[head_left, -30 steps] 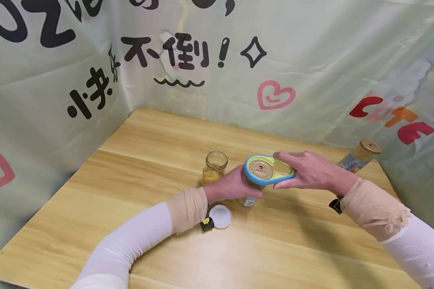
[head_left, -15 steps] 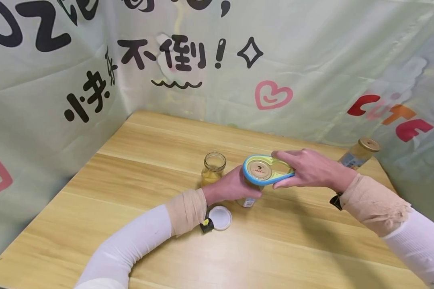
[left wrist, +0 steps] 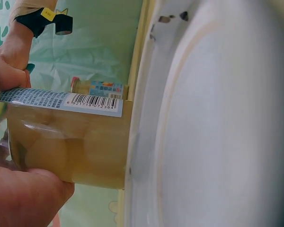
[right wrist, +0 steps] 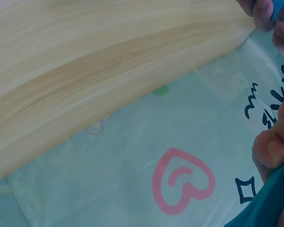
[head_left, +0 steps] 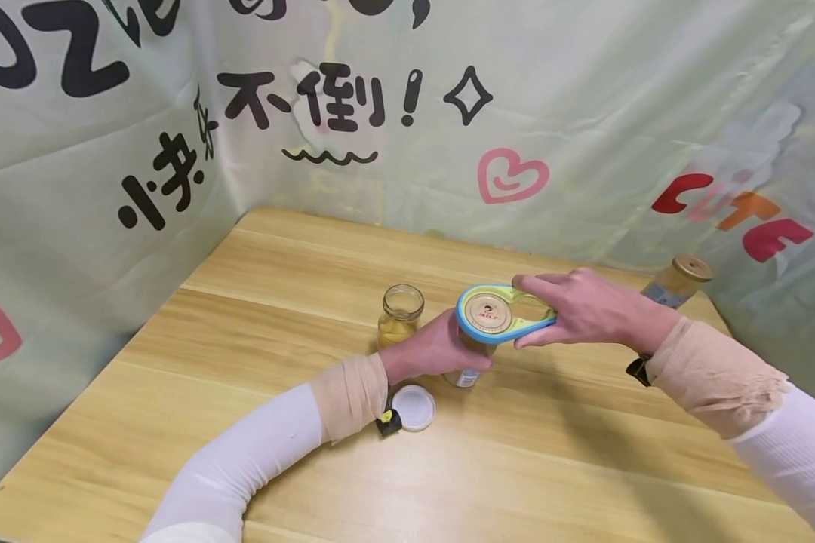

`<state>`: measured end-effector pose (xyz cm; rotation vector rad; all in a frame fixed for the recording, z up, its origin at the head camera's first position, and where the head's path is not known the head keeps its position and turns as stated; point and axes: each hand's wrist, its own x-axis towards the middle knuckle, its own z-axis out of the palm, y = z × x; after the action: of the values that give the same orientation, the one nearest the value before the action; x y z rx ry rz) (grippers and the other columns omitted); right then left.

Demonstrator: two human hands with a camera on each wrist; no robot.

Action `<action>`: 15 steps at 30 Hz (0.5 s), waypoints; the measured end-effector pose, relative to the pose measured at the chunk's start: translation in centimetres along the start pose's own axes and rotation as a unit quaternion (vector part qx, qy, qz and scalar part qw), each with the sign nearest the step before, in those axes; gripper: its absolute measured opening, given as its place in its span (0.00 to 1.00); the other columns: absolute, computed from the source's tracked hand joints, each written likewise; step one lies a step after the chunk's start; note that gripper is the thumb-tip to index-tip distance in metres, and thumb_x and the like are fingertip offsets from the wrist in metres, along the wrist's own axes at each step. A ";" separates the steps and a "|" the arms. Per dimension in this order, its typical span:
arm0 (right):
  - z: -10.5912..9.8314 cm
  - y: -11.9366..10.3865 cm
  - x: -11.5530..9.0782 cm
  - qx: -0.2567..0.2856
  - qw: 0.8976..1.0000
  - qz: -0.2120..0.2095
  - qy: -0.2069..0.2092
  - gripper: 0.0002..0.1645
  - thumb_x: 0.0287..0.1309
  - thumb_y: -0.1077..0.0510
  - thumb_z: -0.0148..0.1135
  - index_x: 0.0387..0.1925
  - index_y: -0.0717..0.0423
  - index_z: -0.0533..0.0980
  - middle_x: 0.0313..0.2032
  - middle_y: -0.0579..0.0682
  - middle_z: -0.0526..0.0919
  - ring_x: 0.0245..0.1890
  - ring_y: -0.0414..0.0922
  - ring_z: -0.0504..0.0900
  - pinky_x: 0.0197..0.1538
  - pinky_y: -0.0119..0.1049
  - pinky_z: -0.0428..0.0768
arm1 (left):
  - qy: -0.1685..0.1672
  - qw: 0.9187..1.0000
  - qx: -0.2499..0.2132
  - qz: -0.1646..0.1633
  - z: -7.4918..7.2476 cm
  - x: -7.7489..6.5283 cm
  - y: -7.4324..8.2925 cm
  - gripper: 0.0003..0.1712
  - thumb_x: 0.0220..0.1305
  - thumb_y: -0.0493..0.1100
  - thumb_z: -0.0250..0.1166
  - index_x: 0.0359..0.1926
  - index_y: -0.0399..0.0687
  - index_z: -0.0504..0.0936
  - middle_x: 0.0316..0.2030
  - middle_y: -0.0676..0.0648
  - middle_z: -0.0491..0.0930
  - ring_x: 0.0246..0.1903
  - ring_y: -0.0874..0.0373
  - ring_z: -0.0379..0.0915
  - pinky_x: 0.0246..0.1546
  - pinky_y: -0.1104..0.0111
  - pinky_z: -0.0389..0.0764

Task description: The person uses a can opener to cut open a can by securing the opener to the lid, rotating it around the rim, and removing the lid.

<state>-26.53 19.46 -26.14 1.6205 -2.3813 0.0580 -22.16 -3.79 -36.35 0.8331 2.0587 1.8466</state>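
In the head view my left hand grips the body of a glass jar standing on the table. The left wrist view shows its barcode label and pale contents, with my thumb along the glass. A blue and yellow-green jar opener loops round its gold lid. My right hand holds the opener's handle end, thumb on one side and fingers on the other. Close behind my left hand, an uncapped glass jar holds yellow contents. A loose lid lies white inside up near my left wrist.
A third jar with a gold lid stands toward the right back edge, partly behind my right hand. Printed fabric hangs along the back and sides of the wooden table.
My right hand and the opener's handle have shifted slightly away and to the right. The left hand keeps its grip on the jar, and the other jars and loose lid stay put.
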 end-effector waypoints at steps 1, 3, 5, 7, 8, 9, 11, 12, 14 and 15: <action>-0.1 0.0 0.0 -0.003 1.000 0.002 -0.001 0.46 0.42 0.28 0.67 0.55 0.52 0.69 0.34 0.45 0.81 0.09 0.28 0.51 0.16 0.24 0.63 | 0.001 1.000 0.003 0.001 0.0 0.0 0.0 0.45 0.47 0.31 0.72 0.65 0.58 0.64 0.56 0.55 0.73 0.56 0.62 0.70 0.60 0.64 0.66; -0.3 -0.1 0.0 -0.009 1.000 0.005 -0.005 0.46 0.41 0.28 0.68 0.55 0.52 0.69 0.33 0.44 0.80 0.09 0.28 0.50 0.16 0.24 0.62 | 0.000 1.000 0.000 0.004 0.0 0.0 0.0 0.45 0.47 0.31 0.72 0.65 0.57 0.64 0.56 0.54 0.73 0.56 0.61 0.70 0.61 0.64 0.66; -0.5 -0.3 -0.1 -0.018 1.000 0.006 -0.008 0.46 0.41 0.27 0.68 0.55 0.52 0.69 0.33 0.43 0.80 0.09 0.28 0.49 0.16 0.24 0.60 | -0.002 1.000 -0.007 0.006 0.0 0.0 0.0 0.45 0.47 0.31 0.72 0.65 0.57 0.64 0.56 0.54 0.73 0.56 0.60 0.70 0.60 0.65 0.67; -0.7 -0.4 -0.2 -0.024 1.000 0.007 -0.009 0.47 0.40 0.27 0.67 0.55 0.52 0.69 0.33 0.43 0.80 0.09 0.28 0.49 0.15 0.24 0.58 | -0.005 1.000 -0.016 0.010 0.0 0.0 0.0 0.44 0.47 0.30 0.71 0.65 0.56 0.65 0.55 0.53 0.73 0.55 0.60 0.71 0.59 0.65 0.68; -0.7 -0.5 -0.3 -0.026 1.000 0.007 -0.008 0.47 0.40 0.27 0.67 0.54 0.52 0.69 0.33 0.43 0.80 0.09 0.28 0.48 0.15 0.24 0.58 | -0.006 1.000 -0.018 0.012 0.0 0.0 0.0 0.44 0.47 0.29 0.71 0.65 0.56 0.65 0.55 0.53 0.74 0.55 0.60 0.71 0.59 0.65 0.68; -0.8 -0.6 -0.3 -0.027 1.000 0.008 -0.008 0.47 0.40 0.27 0.67 0.54 0.52 0.69 0.34 0.44 0.80 0.09 0.28 0.48 0.15 0.24 0.57 | -0.007 1.000 -0.020 0.014 0.0 0.0 0.0 0.44 0.47 0.28 0.71 0.65 0.56 0.65 0.55 0.53 0.74 0.54 0.60 0.71 0.58 0.65 0.68; -1.0 -0.7 -0.5 -0.030 1.000 0.008 -0.005 0.47 0.40 0.27 0.67 0.54 0.52 0.69 0.34 0.44 0.81 0.09 0.29 0.47 0.15 0.24 0.56 | -0.012 0.999 -0.021 0.022 -0.1 0.0 0.0 0.44 0.48 0.28 0.70 0.65 0.57 0.66 0.55 0.53 0.74 0.54 0.60 0.72 0.58 0.65 0.69; -1.1 -0.9 -0.6 -0.031 0.999 0.008 -0.004 0.47 0.40 0.26 0.67 0.54 0.52 0.69 0.34 0.45 0.81 0.09 0.29 0.47 0.15 0.24 0.56 | -0.014 0.999 -0.020 0.028 -0.1 0.0 -0.1 0.44 0.48 0.28 0.70 0.65 0.57 0.66 0.56 0.53 0.74 0.54 0.60 0.72 0.58 0.65 0.69; -1.3 -1.1 -0.8 -0.035 0.999 0.004 0.000 0.47 0.39 0.26 0.67 0.54 0.52 0.69 0.32 0.44 0.81 0.09 0.29 0.47 0.15 0.24 0.55 | -0.017 0.999 -0.006 0.041 -0.1 0.1 -0.1 0.45 0.48 0.28 0.70 0.66 0.58 0.65 0.56 0.54 0.73 0.54 0.61 0.71 0.59 0.65 0.68; -1.4 -1.2 -0.8 -0.039 0.999 0.002 0.002 0.48 0.39 0.26 0.67 0.53 0.52 0.69 0.32 0.44 0.80 0.09 0.29 0.47 0.15 0.24 0.55 | -0.019 0.999 0.000 0.049 -0.1 0.1 -0.1 0.45 0.49 0.29 0.70 0.67 0.59 0.65 0.57 0.54 0.73 0.55 0.61 0.71 0.59 0.65 0.68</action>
<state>-24.85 20.02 -25.12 1.5786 -2.3531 -0.0294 -22.35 -3.84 -36.44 0.9762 2.0290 1.8659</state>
